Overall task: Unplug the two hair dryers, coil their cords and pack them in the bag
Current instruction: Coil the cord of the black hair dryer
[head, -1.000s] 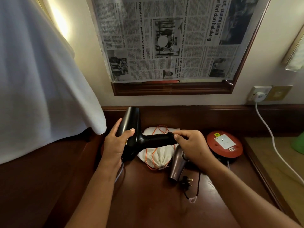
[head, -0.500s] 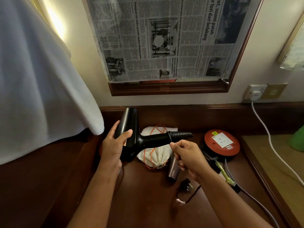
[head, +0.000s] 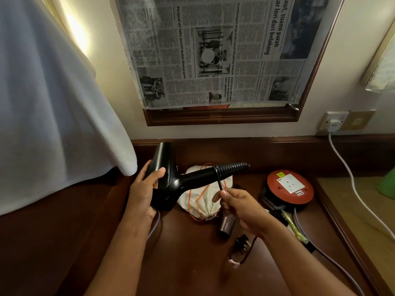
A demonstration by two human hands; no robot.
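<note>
- While your left hand [head: 142,197] wraps around the barrel of the black hair dryer [head: 168,178], thumb on top and fingers curled beneath, you hold the dryer above the dark wooden desk [head: 192,263] with its handle pointing right.
- Your right hand [head: 239,208] pinches the black cord [head: 219,184] between thumb and fingertips, just below the ribbed strain relief at the end of the handle; the cord loops once around that handle.
- Under the black dryer lies the white drawstring bag [head: 203,201], its orange string [head: 195,201] trailing over the cloth and its gathered mouth towards you.
- Just beside the bag, partly hidden by your right hand, lies the second hair dryer [head: 226,225], greyish-brown; its plug [head: 242,245] and dark cord lie on the desk nearer you.
- To the right sits a red round extension reel [head: 289,186] with a white socket on top.
- A white cable [head: 350,180] runs from the wall socket [head: 334,120] down across the right side.
- Newspaper [head: 213,50] covers the framed panel on the wall.
- White cloth [head: 53,103] hangs at your left.
</note>
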